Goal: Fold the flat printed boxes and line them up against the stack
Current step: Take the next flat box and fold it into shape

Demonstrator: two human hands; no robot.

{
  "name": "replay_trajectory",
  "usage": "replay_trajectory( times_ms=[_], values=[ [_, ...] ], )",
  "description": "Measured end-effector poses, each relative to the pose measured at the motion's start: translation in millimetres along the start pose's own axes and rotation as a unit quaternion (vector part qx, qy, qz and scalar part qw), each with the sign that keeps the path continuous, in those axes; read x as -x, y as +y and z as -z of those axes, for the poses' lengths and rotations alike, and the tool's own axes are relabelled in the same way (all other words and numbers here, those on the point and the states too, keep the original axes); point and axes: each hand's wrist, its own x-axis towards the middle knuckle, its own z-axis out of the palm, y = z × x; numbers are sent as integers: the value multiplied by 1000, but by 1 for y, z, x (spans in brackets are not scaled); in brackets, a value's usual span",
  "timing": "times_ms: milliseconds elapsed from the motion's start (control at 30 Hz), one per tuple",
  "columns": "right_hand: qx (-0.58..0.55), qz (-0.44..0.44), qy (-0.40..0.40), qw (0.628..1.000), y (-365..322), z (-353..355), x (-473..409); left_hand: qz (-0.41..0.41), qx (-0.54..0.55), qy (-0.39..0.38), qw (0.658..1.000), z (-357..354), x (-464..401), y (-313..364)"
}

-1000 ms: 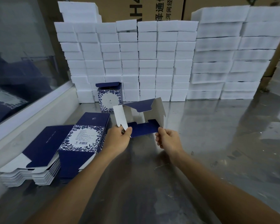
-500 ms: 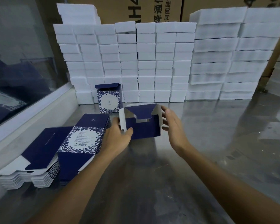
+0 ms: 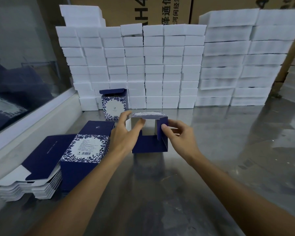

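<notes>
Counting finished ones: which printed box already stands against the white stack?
The upright floral box, alone at the white stack's foot. Another box is half-formed between the left hand and right hand; the rest lie flat.

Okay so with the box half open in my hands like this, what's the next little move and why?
Probably fold the side flap your right hand is pinching inward over the opening. The half-formed box already stands squared on the steel table, steadied by your left hand, but its end is open, unlike the finished box against the white stack.
</notes>
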Motion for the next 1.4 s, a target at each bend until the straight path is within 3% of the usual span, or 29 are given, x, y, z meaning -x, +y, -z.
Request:
replay_trajectory(
  times_ms=[133, 433, 733, 1033, 1133, 1267, 1400],
  values=[
    [57, 14, 61, 996, -3, -3, -13, 8, 7, -11, 1000, -4, 1, 4],
    [100, 39, 81, 991, -5, -6, -21, 24, 29, 8, 999, -3, -1, 3],
    [62, 21, -5, 998, 7, -9, -4, 27, 28, 71, 997, -5, -1, 6],
    [90, 21, 48, 995, 18, -8, -8, 6, 2, 71, 997, -9, -2, 1],
    [100, 49, 1, 994, 20, -5, -3, 8, 17, 81, 997, -8, -3, -1],
    [101, 10, -76, 992, 31, -6, 10, 6, 36, 91, 995, -6, -2, -3],
    [118, 21, -32, 992, 40, -7, 20, -17, 1, 69, 997, -11, 3, -6]
  ],
)
